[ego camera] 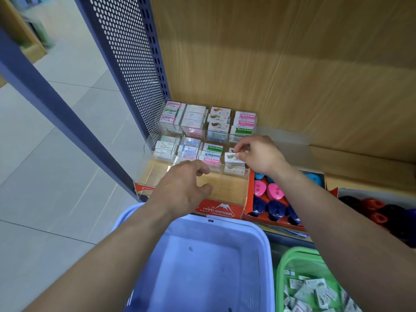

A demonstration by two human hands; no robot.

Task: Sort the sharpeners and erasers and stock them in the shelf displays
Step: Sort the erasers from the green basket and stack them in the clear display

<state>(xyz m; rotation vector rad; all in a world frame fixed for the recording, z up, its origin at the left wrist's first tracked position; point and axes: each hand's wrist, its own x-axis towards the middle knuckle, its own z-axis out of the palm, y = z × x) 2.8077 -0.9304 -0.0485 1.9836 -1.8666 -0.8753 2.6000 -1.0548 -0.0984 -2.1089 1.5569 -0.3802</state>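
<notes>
Pinching a white eraser (pixel 231 157) between thumb and fingertips, the right hand (pixel 261 154) sits at the right end of the clear display case (pixel 153 174) on the wooden shelf (pixel 360 163). The eraser lies just left of the hand's knuckles, on top of a stack in the rightmost compartment of the middle row. The other compartments behind and beside it are packed with boxed erasers.

The left hand (pixel 184 188) hangs over the case's front row, well left of the held eraser. Its fingers are loosely curled, thumb apart from them, with nothing visible in its grasp.

Just right of the case stands a red box (pixel 249 199) of pink and dark blue sharpeners (pixel 260 188). Below are a blue basket (pixel 263 235) and a green basket (pixel 279 271) – the green one holds loose wrapped erasers (pixel 315 289).
</notes>
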